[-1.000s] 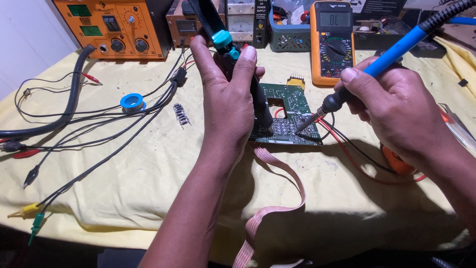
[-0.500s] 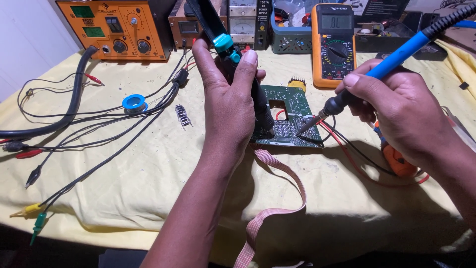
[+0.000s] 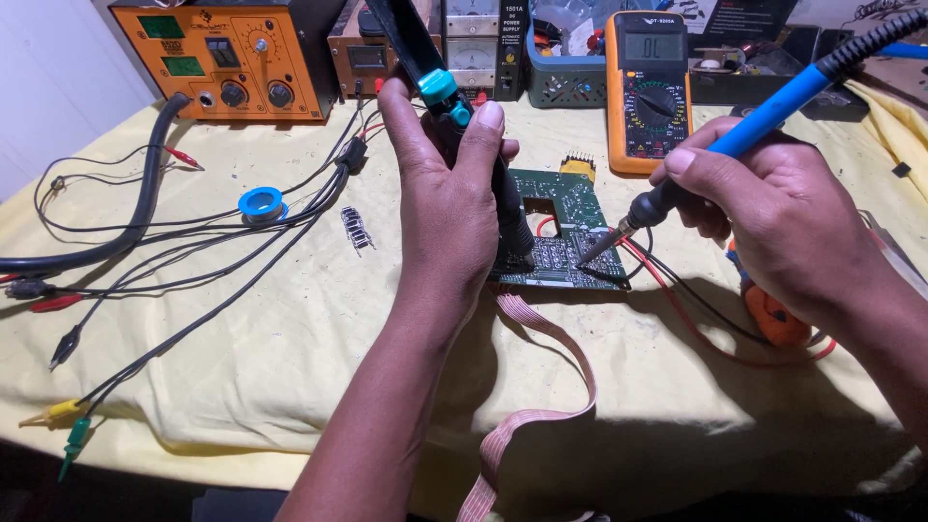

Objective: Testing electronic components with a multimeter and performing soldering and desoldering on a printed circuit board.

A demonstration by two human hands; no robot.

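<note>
Left hand [image 3: 449, 208] clamped round black desoldering pump with teal collar [image 3: 440, 92], nozzle down on green circuit board [image 3: 561, 232]. Right hand [image 3: 773, 217] grips blue-handled soldering iron [image 3: 764, 121], tip touching board between hands. Risk: tip dwelling too long could lift pads; pink ribbon cable [image 3: 541, 387] below hands might tug board. Versus half second earlier: poses nearly unchanged, tip still on same spot.

Blue-handled soldering iron [image 3: 764, 121] tip touches green circuit board [image 3: 565, 232] lying flat.

The left hand [image 3: 449, 208] hides the lower barrel of the black tool [image 3: 425, 72] and part of the green circuit board [image 3: 565, 208], whose solder joints are too small to tell.
</note>
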